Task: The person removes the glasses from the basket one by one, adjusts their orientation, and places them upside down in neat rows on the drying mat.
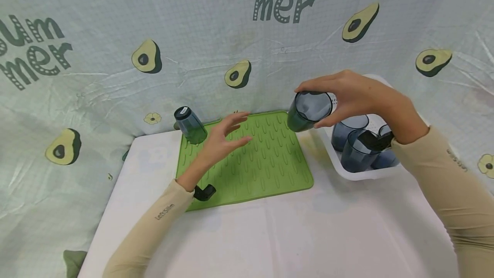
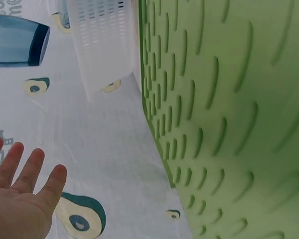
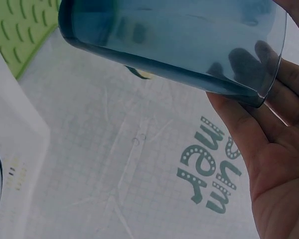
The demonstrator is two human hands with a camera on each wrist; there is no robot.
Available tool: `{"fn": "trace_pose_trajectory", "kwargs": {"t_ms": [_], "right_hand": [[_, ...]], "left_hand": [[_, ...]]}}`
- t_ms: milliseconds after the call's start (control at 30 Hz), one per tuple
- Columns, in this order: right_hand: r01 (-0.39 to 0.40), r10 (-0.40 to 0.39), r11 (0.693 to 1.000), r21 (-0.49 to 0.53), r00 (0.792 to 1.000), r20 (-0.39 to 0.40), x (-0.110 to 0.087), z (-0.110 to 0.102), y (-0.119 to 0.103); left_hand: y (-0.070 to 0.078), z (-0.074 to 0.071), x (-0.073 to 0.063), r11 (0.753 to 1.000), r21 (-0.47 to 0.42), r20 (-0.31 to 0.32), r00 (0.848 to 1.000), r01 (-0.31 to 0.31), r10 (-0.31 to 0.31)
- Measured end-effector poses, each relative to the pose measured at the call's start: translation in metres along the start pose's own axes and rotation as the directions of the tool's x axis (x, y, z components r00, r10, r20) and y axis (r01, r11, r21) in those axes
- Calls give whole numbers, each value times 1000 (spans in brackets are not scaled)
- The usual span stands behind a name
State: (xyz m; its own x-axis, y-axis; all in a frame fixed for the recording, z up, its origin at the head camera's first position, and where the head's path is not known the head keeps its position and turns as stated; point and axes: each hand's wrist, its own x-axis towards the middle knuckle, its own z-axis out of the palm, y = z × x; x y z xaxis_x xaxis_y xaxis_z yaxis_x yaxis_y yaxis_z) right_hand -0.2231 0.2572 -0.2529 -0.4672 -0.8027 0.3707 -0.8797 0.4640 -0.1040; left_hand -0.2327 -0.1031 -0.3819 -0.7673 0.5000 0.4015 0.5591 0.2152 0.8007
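Observation:
My right hand point(image 1: 347, 95) grips a blue-tinted glass tumbler point(image 1: 308, 110) near its rim, thumb on one side and fingers on the other. The tumbler is tilted in the air between the mat and the basket. In the right wrist view, the fingertips show through the tumbler's point(image 3: 174, 45) wall. Over the green drying mat point(image 1: 266, 158), my left hand point(image 1: 221, 138) is held with fingers spread and nothing in it. A second blue glass point(image 1: 190, 124) stands upside down at the mat's back left corner.
At the right is a white plastic basket point(image 1: 349, 176) with several blue glasses point(image 1: 356, 151) in it, partly hidden by the right wrist. A pale curtain point(image 1: 193, 25) with avocado prints hangs behind the white table point(image 1: 254, 235).

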Motion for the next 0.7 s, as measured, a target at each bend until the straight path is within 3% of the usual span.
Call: {"fn": "trace_pose_trajectory", "kwargs": {"t_ms": [300, 700], "right_hand": [[13, -13, 1000, 18, 1000, 2, 4, 3, -1], [35, -35, 999, 32, 999, -10, 7, 5, 0]], "left_hand": [[0, 26, 15, 994, -62, 5, 996, -85, 86], [-2, 53, 26, 982, -144, -28, 993, -119, 116]]}}
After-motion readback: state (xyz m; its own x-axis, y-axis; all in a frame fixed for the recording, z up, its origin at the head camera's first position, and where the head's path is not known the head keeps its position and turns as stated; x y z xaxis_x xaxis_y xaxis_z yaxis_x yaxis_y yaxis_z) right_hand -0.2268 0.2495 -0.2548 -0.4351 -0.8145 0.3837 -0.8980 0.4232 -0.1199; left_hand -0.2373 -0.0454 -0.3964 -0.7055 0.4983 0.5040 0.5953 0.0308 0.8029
